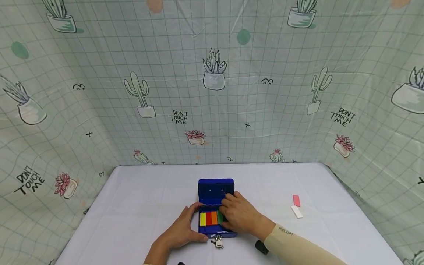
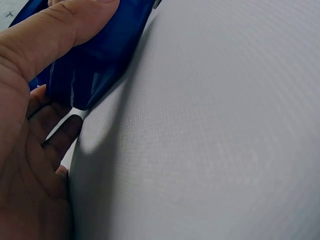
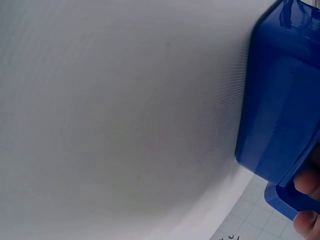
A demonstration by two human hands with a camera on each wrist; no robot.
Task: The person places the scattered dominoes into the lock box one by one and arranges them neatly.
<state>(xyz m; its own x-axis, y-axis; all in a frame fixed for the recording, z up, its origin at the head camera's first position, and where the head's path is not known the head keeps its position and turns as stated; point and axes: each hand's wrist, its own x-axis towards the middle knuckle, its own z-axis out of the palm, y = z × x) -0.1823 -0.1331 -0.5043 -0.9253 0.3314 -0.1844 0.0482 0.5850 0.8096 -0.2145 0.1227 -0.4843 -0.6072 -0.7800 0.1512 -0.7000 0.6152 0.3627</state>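
Observation:
An open blue metal cash box (image 1: 218, 235) stands on the table, its lid (image 1: 208, 191) tipped up at the back. Inside is a row of coloured blocks: yellow (image 1: 202, 219), red (image 1: 208, 218), orange (image 1: 214, 218) and green (image 1: 220, 217). My left hand (image 1: 180, 230) grips the box's left side, thumb at the front corner and fingers reaching toward the back. My right hand (image 1: 241, 213) reaches over the right part of the box, fingers bent down beside the green block. It covers that end of the row; I cannot tell whether it pinches a block.
Silver keys (image 1: 217, 242) hang at the front of the box. To the right lie a pink block (image 1: 296, 200) and a white block (image 1: 297, 212). A small black object (image 1: 261, 247) shows beside the right sleeve. Behind the white-covered table (image 1: 149, 191) hangs a cactus-print cloth (image 1: 185, 92).

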